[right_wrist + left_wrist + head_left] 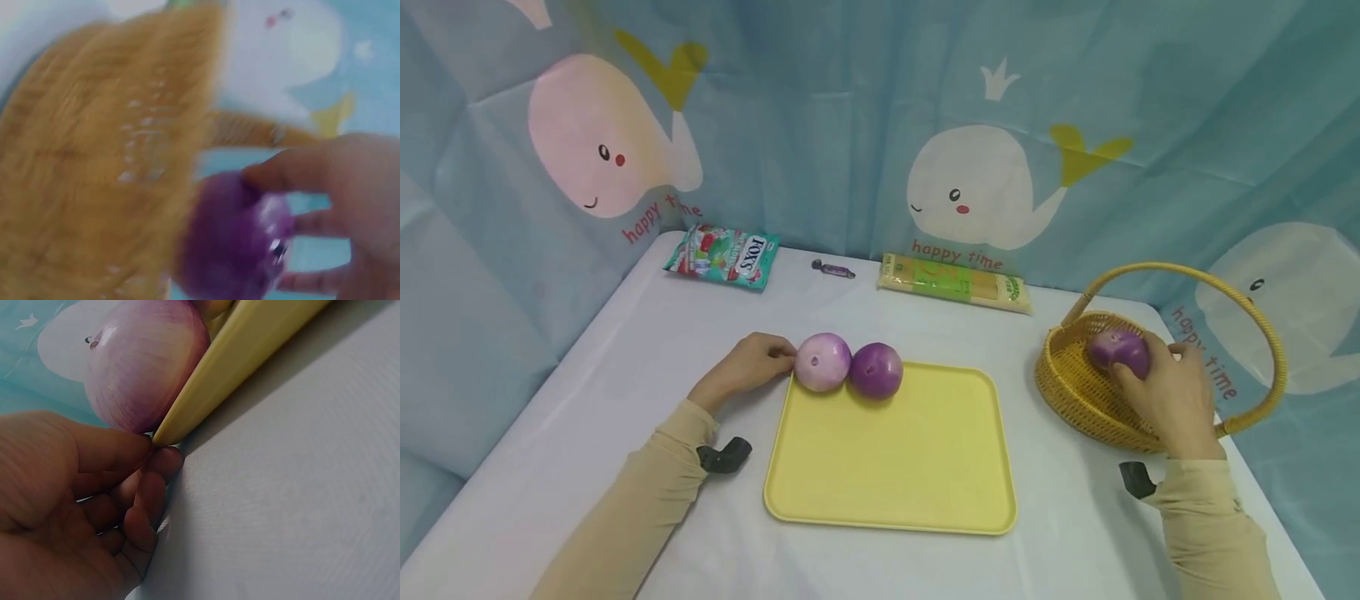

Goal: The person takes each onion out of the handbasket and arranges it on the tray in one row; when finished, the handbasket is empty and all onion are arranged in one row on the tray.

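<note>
My left hand (751, 367) pinches the top-left corner of a yellow tray (895, 467); thumb and fingertips meet at its rim in the left wrist view. Right beside the fingertips sits a pale purple onion (822, 362), which touches a darker purple onion (877, 371) along the tray's far edge. On the right, my right hand (1172, 396) holds another purple onion (1118, 350) inside a wicker basket (1078, 404) with a tall arched handle. In the blurred right wrist view, thumb and fingers lie around this onion (231, 244), close to the basket wall.
Along the table's back edge lie a green FOX'S candy bag (726, 256), a small wrapped candy (833, 269) and a long packet of noodles (955, 283). A blue whale-print curtain (820, 125) hangs behind. The basket handle (1247, 308) arches beside and above the right hand.
</note>
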`<state>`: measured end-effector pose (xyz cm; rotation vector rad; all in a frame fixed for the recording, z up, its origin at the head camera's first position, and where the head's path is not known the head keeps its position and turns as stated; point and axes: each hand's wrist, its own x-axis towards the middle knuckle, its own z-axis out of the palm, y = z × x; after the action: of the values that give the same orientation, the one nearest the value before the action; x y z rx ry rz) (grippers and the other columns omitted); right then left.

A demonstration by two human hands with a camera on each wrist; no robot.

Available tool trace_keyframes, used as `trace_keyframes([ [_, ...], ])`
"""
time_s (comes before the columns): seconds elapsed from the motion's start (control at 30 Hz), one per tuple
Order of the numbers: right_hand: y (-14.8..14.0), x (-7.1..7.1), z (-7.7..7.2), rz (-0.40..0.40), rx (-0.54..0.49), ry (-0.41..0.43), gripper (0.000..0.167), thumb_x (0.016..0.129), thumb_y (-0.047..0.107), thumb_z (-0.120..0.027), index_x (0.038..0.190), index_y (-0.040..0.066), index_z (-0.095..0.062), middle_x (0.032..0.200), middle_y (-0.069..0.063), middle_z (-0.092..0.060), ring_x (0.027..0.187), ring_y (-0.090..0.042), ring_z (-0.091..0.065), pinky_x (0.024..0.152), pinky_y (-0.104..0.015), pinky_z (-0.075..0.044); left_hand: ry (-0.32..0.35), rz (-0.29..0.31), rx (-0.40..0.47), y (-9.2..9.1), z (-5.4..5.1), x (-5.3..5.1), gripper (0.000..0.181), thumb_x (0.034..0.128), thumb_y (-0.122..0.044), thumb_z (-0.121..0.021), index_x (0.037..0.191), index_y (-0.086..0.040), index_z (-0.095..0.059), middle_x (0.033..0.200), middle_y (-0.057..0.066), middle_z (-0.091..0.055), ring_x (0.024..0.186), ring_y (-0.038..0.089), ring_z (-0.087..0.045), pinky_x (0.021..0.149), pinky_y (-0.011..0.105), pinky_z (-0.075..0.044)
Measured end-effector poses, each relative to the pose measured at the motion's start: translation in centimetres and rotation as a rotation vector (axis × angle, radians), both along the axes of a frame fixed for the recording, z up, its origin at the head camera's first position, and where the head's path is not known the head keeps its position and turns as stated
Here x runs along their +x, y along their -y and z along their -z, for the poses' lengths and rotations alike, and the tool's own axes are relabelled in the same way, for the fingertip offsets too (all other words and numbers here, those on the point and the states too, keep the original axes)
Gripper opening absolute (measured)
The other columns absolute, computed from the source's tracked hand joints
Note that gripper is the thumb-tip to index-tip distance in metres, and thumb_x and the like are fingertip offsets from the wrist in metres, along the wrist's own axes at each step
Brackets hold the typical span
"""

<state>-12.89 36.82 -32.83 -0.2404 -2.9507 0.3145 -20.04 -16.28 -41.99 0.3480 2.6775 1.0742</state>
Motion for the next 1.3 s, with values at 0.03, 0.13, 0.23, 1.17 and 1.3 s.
trace_keyframes([
  [0.03, 0.8, 0.1, -0.5, -0.025, -0.021, -0.022, 0.068, 0.094, 0.037, -0.060, 0.146, 0.000, -0.035, 0.131, -0.044, -0.031, 0.106, -0.062, -0.042, 0.081, -0.072, -0.042, -0.001, -0.002, 0.000, 0.0, 0.0, 0.0, 0.026, 0.0925, -0.016, -0.057, 0.108, 0.000, -0.070, 0.102, 0.016, -0.071, 0.100, 0.029, -0.061, 0.097, 0.050, -0.046],
  [0.13, 3.7, 0.1, -1.5, -0.164, -0.120, -0.081, 0.067, 0.094, 0.036, -0.063, 0.147, 0.005, -0.037, 0.134, -0.039, -0.034, 0.108, -0.056, -0.048, 0.084, -0.071, -0.044, -0.005, -0.006, 0.003, 0.1, -0.1, -0.1, 0.026, 0.0920, -0.016, -0.057, 0.108, 0.000, -0.070, 0.102, 0.016, -0.071, 0.099, 0.029, -0.061, 0.097, 0.050, -0.047],
  [0.23, 6.5, -0.1, -1.3, -0.329, -0.164, -0.126, 0.065, 0.091, 0.033, -0.068, 0.144, 0.005, -0.042, 0.133, -0.032, -0.043, 0.109, -0.048, -0.054, 0.087, -0.066, -0.045, -0.009, -0.010, 0.002, 0.2, -0.1, -0.1, 0.026, 0.0917, -0.015, -0.057, 0.108, 0.000, -0.070, 0.102, 0.016, -0.070, 0.099, 0.029, -0.060, 0.096, 0.050, -0.047],
  [1.17, 15.6, -1.3, 5.4, -0.665, -0.132, 0.000, 0.063, 0.080, 0.025, -0.080, 0.132, 0.004, -0.052, 0.132, -0.020, -0.059, 0.119, -0.037, -0.059, 0.099, -0.050, -0.049, 0.002, -0.012, -0.001, -0.2, -0.4, 0.1, 0.024, 0.0927, -0.016, -0.057, 0.106, -0.001, -0.070, 0.096, 0.013, -0.069, 0.093, 0.025, -0.057, 0.092, 0.047, -0.048],
  [1.3, 16.1, -1.4, 5.7, -0.731, -0.082, -0.077, 0.055, 0.079, 0.022, -0.081, 0.128, 0.009, -0.059, 0.134, -0.026, -0.054, 0.118, -0.042, -0.058, 0.098, -0.053, -0.049, 0.003, -0.010, -0.001, -0.2, -0.4, 0.2, 0.025, 0.0927, -0.016, -0.057, 0.106, -0.001, -0.070, 0.097, 0.014, -0.069, 0.094, 0.025, -0.058, 0.093, 0.048, -0.047],
])
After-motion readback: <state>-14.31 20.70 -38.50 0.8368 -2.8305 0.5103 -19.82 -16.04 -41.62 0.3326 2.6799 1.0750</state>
